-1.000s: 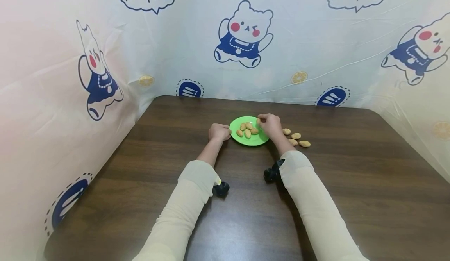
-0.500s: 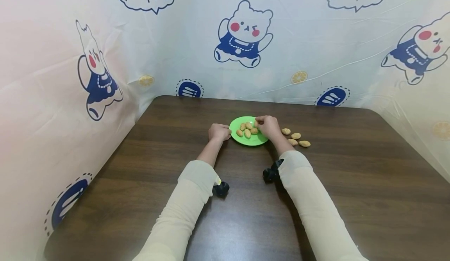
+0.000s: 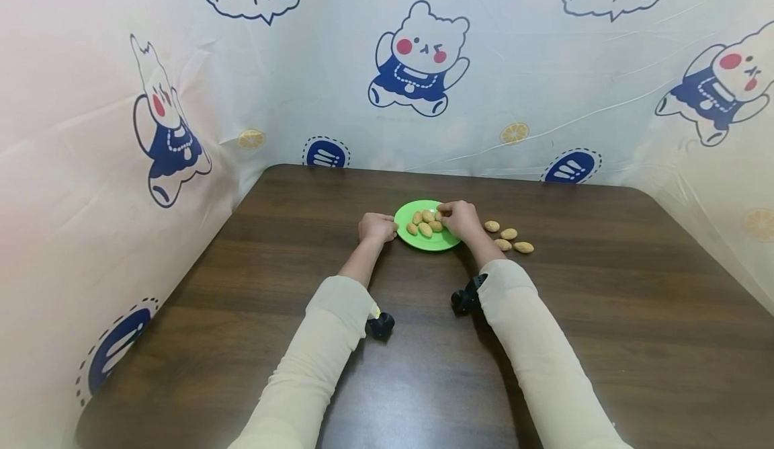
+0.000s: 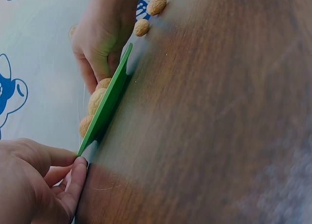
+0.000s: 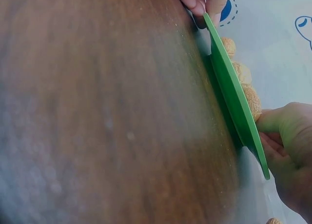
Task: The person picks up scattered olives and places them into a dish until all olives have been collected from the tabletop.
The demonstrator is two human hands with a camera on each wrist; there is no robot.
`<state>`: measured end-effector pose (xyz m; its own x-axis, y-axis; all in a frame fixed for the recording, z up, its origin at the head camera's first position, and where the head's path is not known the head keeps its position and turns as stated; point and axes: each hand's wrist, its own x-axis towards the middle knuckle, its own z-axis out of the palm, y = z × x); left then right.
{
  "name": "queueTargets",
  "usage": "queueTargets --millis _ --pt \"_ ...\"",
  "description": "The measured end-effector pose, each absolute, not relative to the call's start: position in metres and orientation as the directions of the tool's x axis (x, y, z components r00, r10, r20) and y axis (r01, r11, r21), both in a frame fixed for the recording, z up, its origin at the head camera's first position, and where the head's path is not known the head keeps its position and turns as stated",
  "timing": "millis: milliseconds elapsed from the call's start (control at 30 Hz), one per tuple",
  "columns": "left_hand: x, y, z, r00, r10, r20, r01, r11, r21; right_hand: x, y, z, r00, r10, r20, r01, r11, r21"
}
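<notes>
A green plate [image 3: 450, 239] lies toward the back of the table, bearing several tan, rough-shelled nuts [image 3: 426, 230]. At its left rim, my left hand [image 3: 376, 227] pinches the edge between thumb and fingers, as the left wrist view shows up close on the plate [image 4: 113, 94]. Over the right part of the plate, my right hand [image 3: 462, 220] has its fingertips low among the nuts, pinching one nut [image 3: 439, 216], mostly covered by the fingers. In the right wrist view the right hand's fingers [image 5: 273, 121] are beside the heaped nuts [image 5: 251, 99], just above the plate.
Several more nuts [image 3: 508, 234] lie loose on the brown table [image 3: 605, 288], just right of the plate and near my right forearm. A printed curtain [image 3: 338, 66] rises behind the table's back edge. Black wrist cameras [image 3: 380, 327] hang under both sleeves.
My right hand has shifted slightly left and lower with its nut, from the plate's right edge in toward the other nuts. The left hand and plate stay put.
</notes>
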<state>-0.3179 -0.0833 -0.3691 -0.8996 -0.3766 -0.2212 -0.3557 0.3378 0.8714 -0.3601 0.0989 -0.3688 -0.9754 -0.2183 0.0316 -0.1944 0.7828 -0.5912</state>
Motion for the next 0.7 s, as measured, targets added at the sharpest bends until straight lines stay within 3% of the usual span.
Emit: queueTargets --millis 700 --pt "-0.3183 -0.0837 -0.3704 -0.903 -0.369 -0.219 -0.351 0.344 0.871 -0.3570 0.0994 -0.3669 -0.971 -0.239 0.015 -0.202 0.786 -0.584"
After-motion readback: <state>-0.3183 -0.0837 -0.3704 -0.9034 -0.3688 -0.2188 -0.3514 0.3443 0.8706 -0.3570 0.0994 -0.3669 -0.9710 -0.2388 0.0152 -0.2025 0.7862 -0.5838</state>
